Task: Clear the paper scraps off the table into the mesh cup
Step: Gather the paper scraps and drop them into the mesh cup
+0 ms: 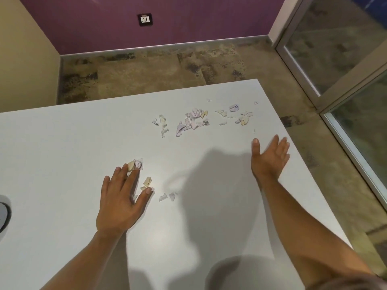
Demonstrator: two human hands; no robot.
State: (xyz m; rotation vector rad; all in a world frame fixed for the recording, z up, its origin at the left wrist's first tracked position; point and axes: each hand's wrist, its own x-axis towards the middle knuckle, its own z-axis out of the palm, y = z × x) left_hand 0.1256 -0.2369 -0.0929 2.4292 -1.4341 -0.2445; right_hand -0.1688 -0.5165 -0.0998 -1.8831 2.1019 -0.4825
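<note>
Torn paper scraps lie on the white table [62, 143]. A large scatter of lilac and cream scraps [193, 121] spreads across the far right part. My left hand [122, 203] rests flat on the table, fingers spread, its fingertips touching a crumpled scrap [137, 164]. A cream scrap [147, 182] lies between its thumb and fingers, and two small white scraps [167, 196] lie just to its right. My right hand [269, 158] hovers open, palm turned inward, near the table's right edge, below the far scatter. No mesh cup is clearly visible.
A grey round object [4, 214] is cut off at the table's left edge; what it is I cannot tell. The table's right edge runs beside a glass partition [345, 49]. Beyond the far edge lie mottled floor and a purple wall.
</note>
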